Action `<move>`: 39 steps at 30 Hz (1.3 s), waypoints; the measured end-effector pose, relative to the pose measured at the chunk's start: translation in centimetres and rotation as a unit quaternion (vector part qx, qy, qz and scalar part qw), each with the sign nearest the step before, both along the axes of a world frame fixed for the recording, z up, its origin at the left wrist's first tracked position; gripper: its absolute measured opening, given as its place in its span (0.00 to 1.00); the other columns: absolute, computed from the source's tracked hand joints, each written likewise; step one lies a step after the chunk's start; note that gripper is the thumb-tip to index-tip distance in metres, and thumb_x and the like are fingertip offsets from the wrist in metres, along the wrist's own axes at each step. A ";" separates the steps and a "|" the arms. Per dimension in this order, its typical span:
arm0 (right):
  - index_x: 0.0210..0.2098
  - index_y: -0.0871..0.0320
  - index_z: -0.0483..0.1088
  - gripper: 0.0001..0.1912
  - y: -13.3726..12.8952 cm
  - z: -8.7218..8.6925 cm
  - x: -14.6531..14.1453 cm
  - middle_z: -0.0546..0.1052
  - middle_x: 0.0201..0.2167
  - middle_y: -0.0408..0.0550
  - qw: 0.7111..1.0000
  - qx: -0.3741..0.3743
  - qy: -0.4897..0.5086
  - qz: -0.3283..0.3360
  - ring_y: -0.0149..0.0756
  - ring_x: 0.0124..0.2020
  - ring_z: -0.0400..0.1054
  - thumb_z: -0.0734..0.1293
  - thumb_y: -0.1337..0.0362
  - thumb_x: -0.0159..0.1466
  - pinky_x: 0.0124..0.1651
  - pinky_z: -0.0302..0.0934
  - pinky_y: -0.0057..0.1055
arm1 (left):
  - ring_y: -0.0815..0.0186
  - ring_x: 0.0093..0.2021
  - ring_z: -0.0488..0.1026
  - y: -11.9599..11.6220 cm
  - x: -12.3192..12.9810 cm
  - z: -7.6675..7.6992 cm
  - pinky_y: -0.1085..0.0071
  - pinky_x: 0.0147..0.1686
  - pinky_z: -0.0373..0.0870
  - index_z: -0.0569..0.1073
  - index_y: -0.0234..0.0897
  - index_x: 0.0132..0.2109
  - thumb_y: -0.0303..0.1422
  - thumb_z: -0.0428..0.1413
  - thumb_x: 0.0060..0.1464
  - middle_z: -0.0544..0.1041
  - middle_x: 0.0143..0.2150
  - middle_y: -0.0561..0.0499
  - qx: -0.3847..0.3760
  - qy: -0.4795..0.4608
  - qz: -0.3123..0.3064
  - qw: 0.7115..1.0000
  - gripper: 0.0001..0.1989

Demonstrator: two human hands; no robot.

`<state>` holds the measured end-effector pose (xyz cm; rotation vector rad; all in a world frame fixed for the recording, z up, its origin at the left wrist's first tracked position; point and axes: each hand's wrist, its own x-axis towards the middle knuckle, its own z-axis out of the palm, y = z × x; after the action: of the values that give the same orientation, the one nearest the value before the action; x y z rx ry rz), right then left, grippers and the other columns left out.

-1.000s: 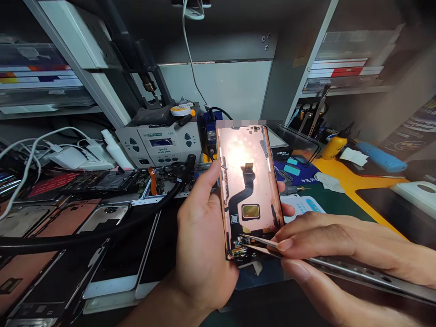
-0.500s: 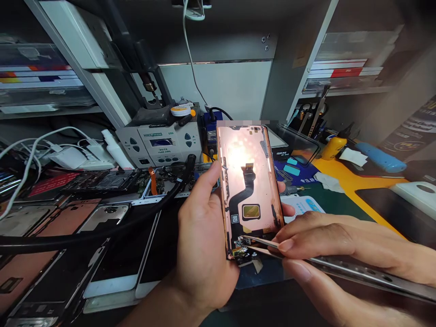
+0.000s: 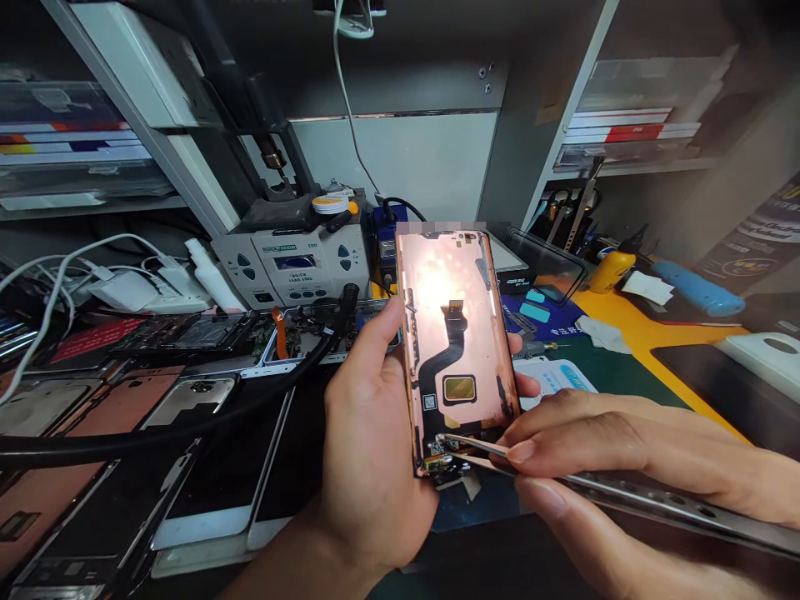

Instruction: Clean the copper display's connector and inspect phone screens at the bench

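Observation:
My left hand (image 3: 368, 442) is wrapped round a phone screen (image 3: 481, 333), thumb along its left edge and fingertips showing at the right. Its coppery back faces me and tilts upright, with a bright glare near the top. A black flex cable (image 3: 457, 337) runs down it to small circuitry (image 3: 447, 458) at the bottom edge. Metal tweezers (image 3: 656, 500) are pinched between the thumb and fingers of my right hand (image 3: 600, 450). The two tips lie slightly apart at the circuitry; whether they grip any part of it I cannot tell.
Behind stands a grey hot air station (image 3: 300, 267), its black hose (image 3: 250, 417) crossing the bench. Several phone screens (image 3: 212, 467) lie at the left. A yellow bottle (image 3: 612, 271) and a blue roll-shaped item (image 3: 697, 287) sit at the right, near a black phone (image 3: 712, 392).
Almost nothing differs. The phone screen, both hands and the tweezers appear shifted very slightly left, with the tips still at the bottom circuitry.

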<state>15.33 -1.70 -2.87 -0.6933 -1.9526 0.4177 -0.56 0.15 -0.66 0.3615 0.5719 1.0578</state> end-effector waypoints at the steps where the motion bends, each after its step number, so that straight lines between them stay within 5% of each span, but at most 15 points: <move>1: 0.33 0.56 0.76 0.13 0.0 0.0 0.0 0.82 0.30 0.39 1.000 0.001 0.003 0.000 0.27 0.31 0.78 0.69 0.78 0.53 0.41 0.71 0.12 | 0.56 0.31 0.79 0.0 0.0 0.0 0.63 0.32 0.76 0.79 0.30 0.45 0.48 0.39 0.62 0.81 0.34 0.42 -0.001 0.001 0.000 1.000 0.30; 18: 0.33 0.54 0.76 0.13 0.2 -0.3 0.0 0.82 0.30 0.39 1.000 -0.012 -0.015 -0.004 0.30 0.32 0.78 0.71 0.78 0.53 0.41 0.73 0.15 | 0.56 0.31 0.79 -0.1 0.0 0.2 0.64 0.33 0.77 0.78 0.32 0.46 0.47 0.38 0.62 0.80 0.34 0.43 -0.005 0.010 -0.004 1.000 0.30; 24: 0.35 0.50 0.77 0.07 -0.1 -0.9 0.0 0.82 0.30 0.37 0.999 -0.014 0.015 -0.033 0.30 0.31 0.78 0.73 0.68 0.59 0.41 0.73 0.17 | 0.55 0.32 0.79 -0.1 -0.1 0.3 0.63 0.33 0.77 0.78 0.31 0.46 0.47 0.38 0.63 0.80 0.35 0.41 0.005 0.003 -0.003 1.000 0.29; 39: 0.38 0.50 0.76 0.11 0.1 -0.9 0.3 0.82 0.32 0.37 1.000 -0.020 -0.008 -0.011 0.31 0.33 0.78 0.72 0.71 0.58 0.43 0.72 0.17 | 0.56 0.33 0.78 -0.1 0.0 0.3 0.64 0.35 0.76 0.78 0.30 0.46 0.47 0.40 0.62 0.80 0.35 0.41 -0.002 0.014 0.002 1.000 0.30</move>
<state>15.68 -1.62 -3.75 -0.7447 -1.9549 0.4398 -0.53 0.02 -0.36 0.3720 0.5998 1.0575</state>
